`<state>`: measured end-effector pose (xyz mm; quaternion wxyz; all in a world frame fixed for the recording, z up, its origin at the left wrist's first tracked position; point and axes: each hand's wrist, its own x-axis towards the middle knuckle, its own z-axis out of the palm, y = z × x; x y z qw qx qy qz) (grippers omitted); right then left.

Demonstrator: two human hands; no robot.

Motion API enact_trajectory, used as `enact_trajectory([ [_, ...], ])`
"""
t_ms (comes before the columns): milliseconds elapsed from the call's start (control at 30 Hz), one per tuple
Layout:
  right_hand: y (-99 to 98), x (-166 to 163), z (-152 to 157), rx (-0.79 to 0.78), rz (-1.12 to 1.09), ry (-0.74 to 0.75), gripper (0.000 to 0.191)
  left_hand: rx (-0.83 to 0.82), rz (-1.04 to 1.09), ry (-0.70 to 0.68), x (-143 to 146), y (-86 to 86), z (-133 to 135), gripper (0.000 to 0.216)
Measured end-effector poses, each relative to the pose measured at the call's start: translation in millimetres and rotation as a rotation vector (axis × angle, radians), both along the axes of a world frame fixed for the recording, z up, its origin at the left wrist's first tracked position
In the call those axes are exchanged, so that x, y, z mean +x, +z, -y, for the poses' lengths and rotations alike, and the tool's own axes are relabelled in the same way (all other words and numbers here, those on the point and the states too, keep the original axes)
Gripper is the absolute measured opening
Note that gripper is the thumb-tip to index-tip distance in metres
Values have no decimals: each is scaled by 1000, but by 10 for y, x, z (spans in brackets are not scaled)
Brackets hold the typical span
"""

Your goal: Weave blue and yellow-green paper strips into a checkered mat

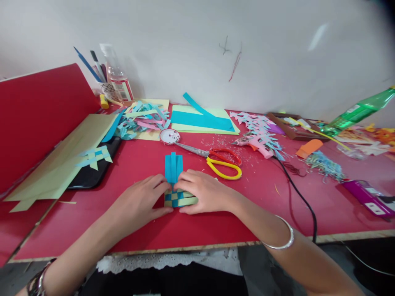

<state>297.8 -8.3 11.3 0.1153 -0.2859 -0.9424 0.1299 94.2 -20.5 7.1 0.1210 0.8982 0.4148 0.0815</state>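
A small woven piece of blue and pale-green paper strips [175, 196] lies flat on the red tabletop, close to the front edge. Blue strips run upward from it, and pale-green ones cross them in a checkered pattern. My left hand [143, 197] grips its left edge, thumb low and fingers bent above. From the right, my right hand [206, 191] has its fingers over the weave and its thumb at the lower edge, holding the green strips. The fingers hide part of the weave. Just beyond lie scissors [224, 164] with one red and one yellow handle loop.
A pink glue gun [254, 144] with a black cord lies to the right. Paper scraps [143, 119], blue and green sheets [203, 121] and a plastic bottle [119, 78] are at the back. A black phone-like slab [92, 176] sits left, and a green bottle [359, 109] leans far right.
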Motion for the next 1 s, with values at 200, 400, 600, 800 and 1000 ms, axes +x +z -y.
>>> enact_trajectory([
  [200,53,36,-22,-34,-115,-83,39,-28,49,37,-100,-57,32,35],
  [400,106,119,-5,-113,-14,-141,54,-31,224,168,-100,-170,225,30],
  [600,75,47,317,-59,18,-291,55,11,308,231,5,-221,358,35],
  [800,1,-111,468,21,-5,-403,44,-33,364,208,63,-159,423,32],
  [1000,-24,-123,513,13,-43,-438,43,-98,454,173,74,-116,445,30],
])
